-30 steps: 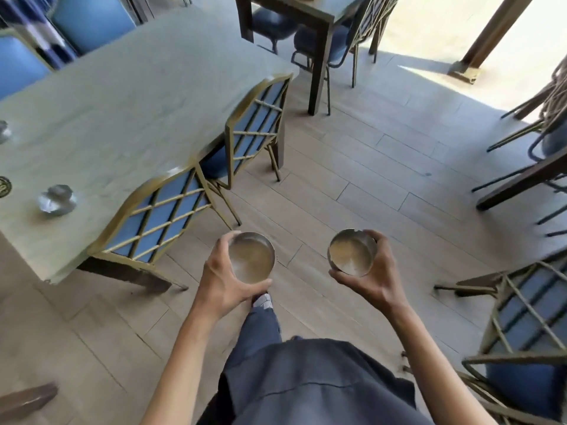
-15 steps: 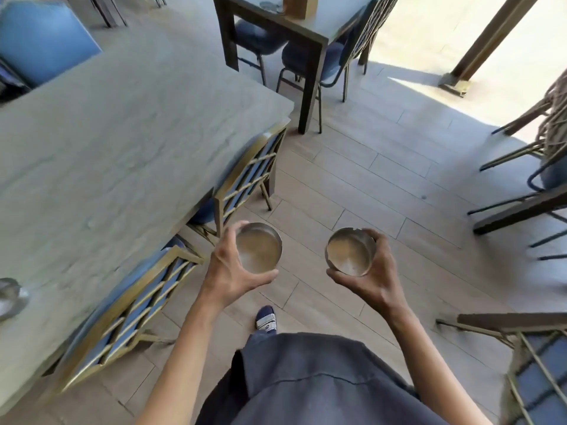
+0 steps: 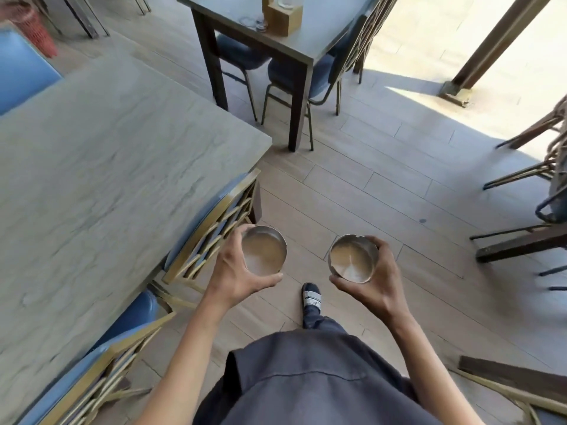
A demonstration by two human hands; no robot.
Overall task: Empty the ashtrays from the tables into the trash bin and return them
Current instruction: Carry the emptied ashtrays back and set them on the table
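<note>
I carry two round metal ashtrays at waist height over the floor. My left hand (image 3: 236, 271) grips the left ashtray (image 3: 264, 251) with thumb below and fingers round its far rim. My right hand (image 3: 376, 282) holds the right ashtray (image 3: 352, 259), tilted a little toward me. Both bowls look bare inside, with a dull pale film. A dark table (image 3: 310, 41) stands ahead with a wooden holder (image 3: 282, 16) and a glass ashtray (image 3: 253, 23) on it.
A long pale wood-grain table (image 3: 107, 179) runs along my left, with blue gold-framed chairs (image 3: 214, 222) tucked under it. Chairs and a dark table edge (image 3: 521, 243) stand on the right. A post (image 3: 478, 56) rises at the far right. A red bin (image 3: 30, 26) shows far left.
I have walked forward along the long table. The ashtray that lay on it has passed out of view, and the dark table ahead has come closer. Both hands keep their hold.
</note>
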